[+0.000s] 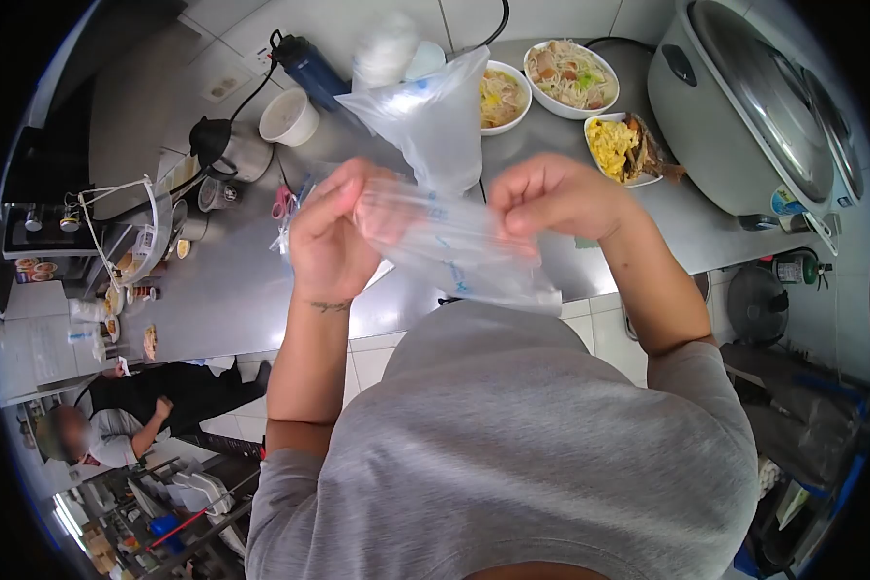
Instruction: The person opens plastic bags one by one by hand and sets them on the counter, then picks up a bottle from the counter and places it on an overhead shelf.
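A clear plastic bag with blue print (454, 246) is stretched between my two hands, above the steel counter's front edge. My left hand (343, 227) is closed on the bag's left end, with some fingers showing through the film. On the other side, my right hand (551, 198) pinches the bag near its upper right part. Just behind them stands a translucent, puffed-out plastic bag (433, 121) on the counter. Two bowls of noodle-like food (572, 77) (501, 97) and a dish with yellow food and a fish tail (623, 147) sit behind my right hand.
A large grey cooker (735, 116) stands at the back right. A blue bottle (309, 70), a white tub (290, 118), a metal pot (242, 153) and pink scissors (282, 203) are on the left of the counter (213, 280). Another person (135, 425) is at lower left.
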Demonstrator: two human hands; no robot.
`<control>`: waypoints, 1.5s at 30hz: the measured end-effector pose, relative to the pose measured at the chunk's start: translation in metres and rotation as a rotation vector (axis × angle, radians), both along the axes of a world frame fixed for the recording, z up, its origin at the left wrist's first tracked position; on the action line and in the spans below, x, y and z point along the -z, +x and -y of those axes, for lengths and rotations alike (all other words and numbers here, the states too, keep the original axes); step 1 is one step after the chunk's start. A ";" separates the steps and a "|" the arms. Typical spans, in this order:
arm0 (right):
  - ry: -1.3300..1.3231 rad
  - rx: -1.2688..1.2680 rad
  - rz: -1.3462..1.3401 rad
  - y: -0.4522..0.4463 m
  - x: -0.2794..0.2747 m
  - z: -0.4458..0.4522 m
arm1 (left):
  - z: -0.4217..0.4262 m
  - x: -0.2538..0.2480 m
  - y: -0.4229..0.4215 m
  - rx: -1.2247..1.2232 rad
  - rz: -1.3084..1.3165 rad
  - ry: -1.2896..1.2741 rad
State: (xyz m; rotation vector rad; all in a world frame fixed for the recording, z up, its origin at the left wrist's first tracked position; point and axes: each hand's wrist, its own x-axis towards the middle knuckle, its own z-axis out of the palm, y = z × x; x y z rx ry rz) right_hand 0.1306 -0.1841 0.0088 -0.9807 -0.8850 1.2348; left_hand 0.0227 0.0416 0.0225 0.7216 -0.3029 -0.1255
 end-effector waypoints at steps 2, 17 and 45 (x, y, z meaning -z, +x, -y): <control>0.218 0.138 -0.086 0.015 -0.009 -0.004 | -0.009 -0.004 0.006 0.062 -0.135 0.099; -0.092 1.136 0.167 0.077 0.165 -0.099 | -0.039 0.192 0.088 -0.486 -0.421 0.365; -0.078 0.763 1.514 -0.031 0.100 -0.018 | 0.001 0.095 -0.009 -0.912 0.776 1.678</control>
